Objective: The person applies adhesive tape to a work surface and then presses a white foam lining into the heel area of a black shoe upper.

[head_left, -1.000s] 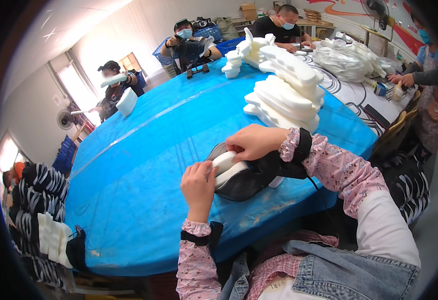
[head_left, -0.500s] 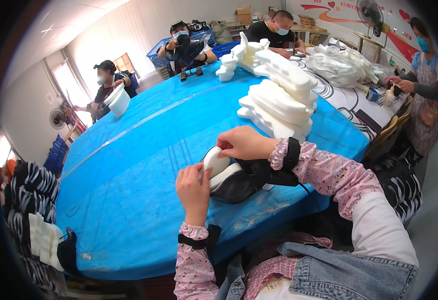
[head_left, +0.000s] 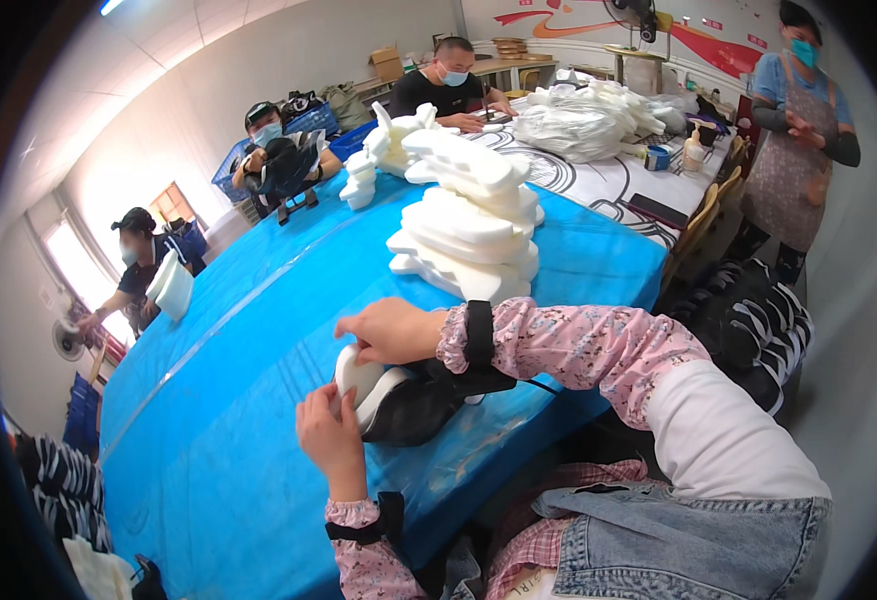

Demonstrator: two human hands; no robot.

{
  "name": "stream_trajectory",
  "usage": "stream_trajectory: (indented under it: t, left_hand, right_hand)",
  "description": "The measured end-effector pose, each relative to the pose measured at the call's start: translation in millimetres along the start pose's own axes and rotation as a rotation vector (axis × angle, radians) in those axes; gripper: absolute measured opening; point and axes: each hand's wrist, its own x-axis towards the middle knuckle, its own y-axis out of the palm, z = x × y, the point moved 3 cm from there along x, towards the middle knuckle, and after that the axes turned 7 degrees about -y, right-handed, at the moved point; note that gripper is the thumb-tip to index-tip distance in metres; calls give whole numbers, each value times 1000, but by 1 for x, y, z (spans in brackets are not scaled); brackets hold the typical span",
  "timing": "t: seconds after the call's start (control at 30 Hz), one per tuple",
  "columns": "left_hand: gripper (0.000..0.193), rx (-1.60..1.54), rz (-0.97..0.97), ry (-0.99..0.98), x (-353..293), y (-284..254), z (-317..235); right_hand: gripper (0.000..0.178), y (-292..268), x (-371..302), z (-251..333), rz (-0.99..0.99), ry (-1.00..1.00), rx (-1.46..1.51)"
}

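A white foam pad [head_left: 358, 376] stands partly inside a black fabric cover [head_left: 414, 408] on the blue-covered table. More white foam shows along the cover's opening. My left hand [head_left: 331, 438] is closed on the pad's left side, by the cover's rim. At the pad's top edge is my right hand [head_left: 395, 331], its thumb against the foam and its index finger reaching over the far side. The right forearm hides part of the cover's right end. Just beyond my right hand rises a stack of white foam pieces [head_left: 467, 235].
Blue plastic sheeting [head_left: 249, 400] covers the table. Smaller foam pieces [head_left: 359, 182] stand farther back. Two co-workers sit along the far left side, another at the patterned table [head_left: 599, 180], and one stands at right. Black-and-white pieces [head_left: 759, 330] are piled by my right side.
The view has swung to the right. My right index finger has straightened away from the foam pad, while the left hand keeps its hold. The standing person's hands have come together, away from the table.
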Motion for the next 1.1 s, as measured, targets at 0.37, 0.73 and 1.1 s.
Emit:
stream_trajectory:
  t: [0.37,0.73,1.1]
  left_hand:
    - [24,54,66,-18,-11,-25,-16]
    - [27,-22,-103,-13,-73,-62,-48]
    - [33,88,-151,-44,-104,-61,-51]
  right_hand:
    - [20,-8,-19,25,-40,-58,-76]
    - [32,-30,-83,94,-211,-206,-220]
    - [31,-32,-111,110,-215,-182,-253]
